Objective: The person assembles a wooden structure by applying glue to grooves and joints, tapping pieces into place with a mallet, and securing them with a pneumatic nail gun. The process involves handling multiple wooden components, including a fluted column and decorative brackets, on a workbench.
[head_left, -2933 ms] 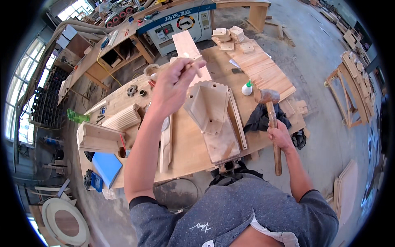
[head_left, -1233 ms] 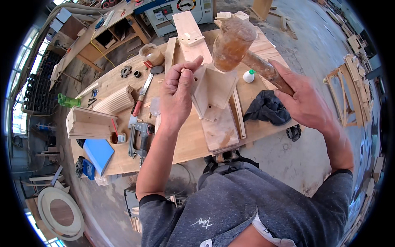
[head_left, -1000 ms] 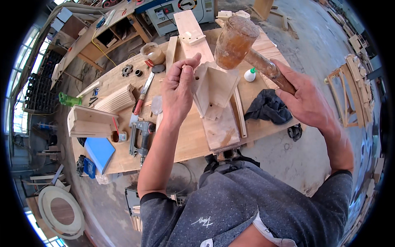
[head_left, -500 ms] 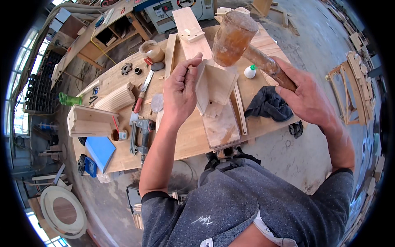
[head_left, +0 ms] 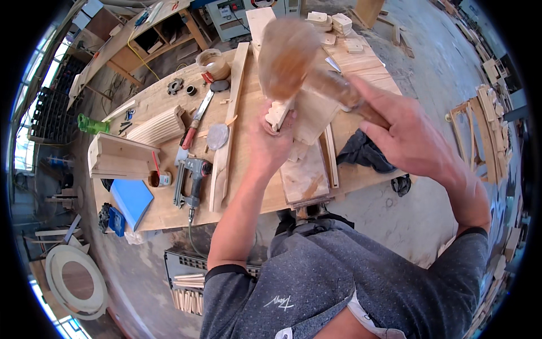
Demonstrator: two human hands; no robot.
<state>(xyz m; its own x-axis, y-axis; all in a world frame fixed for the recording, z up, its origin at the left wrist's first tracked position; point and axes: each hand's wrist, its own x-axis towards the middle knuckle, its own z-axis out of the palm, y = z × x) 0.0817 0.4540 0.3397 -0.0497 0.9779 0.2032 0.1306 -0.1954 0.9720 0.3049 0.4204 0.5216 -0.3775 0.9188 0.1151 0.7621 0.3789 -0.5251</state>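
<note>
Right hand: the right hand (head_left: 409,138) is wrapped tight round the handle of a wooden mallet (head_left: 288,56), whose blurred head hangs raised above the work.
Left hand: the left hand (head_left: 270,148) is closed on a small pale wooden block (head_left: 278,114), pinching it against the wooden frame (head_left: 309,121) just under the mallet head.
Where the work sits: block and frame rest on the workbench (head_left: 169,203), directly ahead of the left hand's fingers, with a flat board (head_left: 305,178) lying toward the body from that grip.
Beside the grips: a long wooden strip (head_left: 228,124) lies just left of the left hand; beyond it a nail gun (head_left: 192,178). A dark cloth (head_left: 364,152) lies under the right wrist.
Progress: judging by the raised mallet, the block is placed but not driven home; the blow and any fixing look left to do.
</note>
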